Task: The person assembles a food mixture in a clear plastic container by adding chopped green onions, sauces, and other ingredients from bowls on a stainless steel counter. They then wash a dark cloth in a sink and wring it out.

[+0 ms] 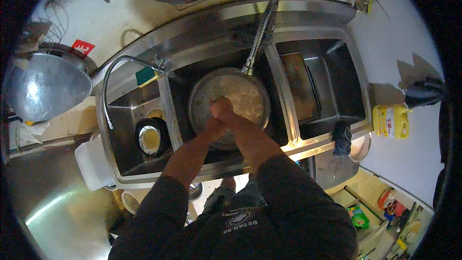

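In the middle sink basin sits a large round metal pan (249,97) with a brownish, wet-looking inside. My left hand (216,125) and my right hand (221,107) are pressed together above its left half, the right one farther forward. Their fingers overlap, so whether anything is between them is hidden. I cannot tell whether they touch the pan's bottom. The coiled spring spray faucet (257,41) comes down from the back of the sink, its nozzle (247,70) at the pan's far rim.
The left basin holds a dark round container (161,130) under a curved faucet (108,90); a green-and-yellow sponge (146,76) lies on its back ledge. A brown rectangular tray (297,86) lies in the right basin. Right of the sink stands a yellow jug (390,121); a dark cloth (341,139) drapes over the edge.
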